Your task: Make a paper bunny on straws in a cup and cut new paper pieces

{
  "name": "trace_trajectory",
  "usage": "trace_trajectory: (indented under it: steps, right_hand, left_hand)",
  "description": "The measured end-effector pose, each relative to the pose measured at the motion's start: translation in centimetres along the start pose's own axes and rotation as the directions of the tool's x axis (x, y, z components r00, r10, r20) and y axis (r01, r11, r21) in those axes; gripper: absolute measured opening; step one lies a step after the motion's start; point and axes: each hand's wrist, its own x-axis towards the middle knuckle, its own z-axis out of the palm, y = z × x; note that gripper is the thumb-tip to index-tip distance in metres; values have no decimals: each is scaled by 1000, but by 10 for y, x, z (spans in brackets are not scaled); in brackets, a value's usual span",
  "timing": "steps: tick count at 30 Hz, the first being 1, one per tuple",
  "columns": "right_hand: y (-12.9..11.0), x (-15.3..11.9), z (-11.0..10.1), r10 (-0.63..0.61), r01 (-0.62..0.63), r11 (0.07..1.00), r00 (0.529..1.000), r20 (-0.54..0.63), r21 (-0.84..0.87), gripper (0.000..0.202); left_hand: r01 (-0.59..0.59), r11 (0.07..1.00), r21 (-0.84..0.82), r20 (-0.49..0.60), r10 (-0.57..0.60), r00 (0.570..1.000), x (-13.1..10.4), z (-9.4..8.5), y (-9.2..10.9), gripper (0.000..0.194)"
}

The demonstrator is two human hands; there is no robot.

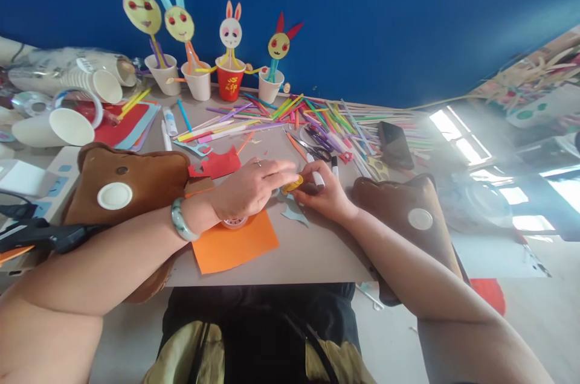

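Note:
My left hand [256,186] reaches over the orange paper sheet [240,245], its fingers together and their tips on a small yellow piece [292,185], which looks like paper. From the other side, my right hand [328,194] pinches the same piece between thumb and finger. A white marker [318,179] lies across the right hand's fingers and seems tucked into them. Below the hands, a light blue paper scrap [295,213] rests on the table. A roll of tape [234,223] sits on the orange sheet, partly covered by my left hand.
Scissors [315,145] and many coloured sticks [290,109] lie beyond my hands. Rabbit-faced cup puppets [230,82] line the blue wall. Brown cushions [149,176] flank the work area; a glue gun [49,236] is at left, a phone [395,145] at right.

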Motion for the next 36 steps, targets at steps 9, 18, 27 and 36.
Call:
trace_trajectory:
  steps: [9,18,27,36]
  right_hand:
    - [-2,1,2,0,-1,998,1000,16,57,42]
    - [-2,0,0,-44,43,998,999,11,44,32]
    - [-10,7,-9,186,-116,945,959,-212,304,42]
    - [-22,36,-30,168,-161,971,986,-22,177,57]
  left_hand:
    - [-121,977,177,183,88,979,1,-9,2,52]
    - [-137,975,174,148,112,983,6,-15,1,48]
    - [-115,983,142,142,95,985,5,-9,0,48]
    - [-131,980,146,150,109,983,7,-11,1,51]
